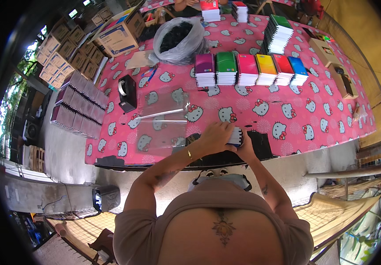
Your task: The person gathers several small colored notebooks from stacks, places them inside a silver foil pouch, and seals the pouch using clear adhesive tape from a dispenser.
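Note:
At the table's near edge, my left hand (219,136) and my right hand (245,149) are closed on a small bundle of spiral notebooks (235,136). White page edges and dark binding coils show between the hands; the covers are mostly hidden. My left hand grips from the left and far side, my right hand from the right and below. Left of them lie transparent plastic sleeves (161,132), flat on the pink cartoon-print tablecloth (261,126). Farther off runs a row of notebook stacks (249,70) in purple, green, pink, yellow, red and blue.
A black tape dispenser (127,92) stands at left, beside stacked wrapped notebooks (78,106). Behind are a plastic bag with dark contents (179,42) and a cardboard box (120,33). A tall notebook stack (278,35) and open cartons (343,81) are at right. Someone's hands (185,3) show across the table.

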The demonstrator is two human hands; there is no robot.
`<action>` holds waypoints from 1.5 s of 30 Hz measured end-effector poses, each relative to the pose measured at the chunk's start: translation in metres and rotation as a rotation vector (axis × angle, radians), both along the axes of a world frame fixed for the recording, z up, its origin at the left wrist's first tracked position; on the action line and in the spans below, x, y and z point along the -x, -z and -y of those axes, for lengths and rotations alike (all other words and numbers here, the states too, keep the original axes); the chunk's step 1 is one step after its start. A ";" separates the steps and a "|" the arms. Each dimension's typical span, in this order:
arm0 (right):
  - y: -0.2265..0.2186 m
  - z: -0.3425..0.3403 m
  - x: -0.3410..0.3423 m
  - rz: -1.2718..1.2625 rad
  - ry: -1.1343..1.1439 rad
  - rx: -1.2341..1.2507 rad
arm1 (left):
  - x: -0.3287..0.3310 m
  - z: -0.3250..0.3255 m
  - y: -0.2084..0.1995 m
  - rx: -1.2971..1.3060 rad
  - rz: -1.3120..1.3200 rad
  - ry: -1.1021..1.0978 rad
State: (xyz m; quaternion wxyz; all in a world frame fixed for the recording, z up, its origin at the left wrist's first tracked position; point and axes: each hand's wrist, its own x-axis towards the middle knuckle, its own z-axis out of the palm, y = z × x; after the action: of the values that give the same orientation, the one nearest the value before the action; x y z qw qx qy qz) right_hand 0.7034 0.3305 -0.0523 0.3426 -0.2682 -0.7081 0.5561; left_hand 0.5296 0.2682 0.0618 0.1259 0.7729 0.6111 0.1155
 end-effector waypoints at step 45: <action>-0.007 0.078 0.170 0.812 -0.136 -0.653 | 0.243 0.069 0.075 -0.019 1.119 -1.014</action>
State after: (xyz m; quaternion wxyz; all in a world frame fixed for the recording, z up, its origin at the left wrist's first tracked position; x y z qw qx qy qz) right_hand 0.5337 0.2530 -0.0452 0.0693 -0.2947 -0.9362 0.1785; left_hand 0.2868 0.1987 -0.0133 0.3422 0.2240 0.7357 0.5399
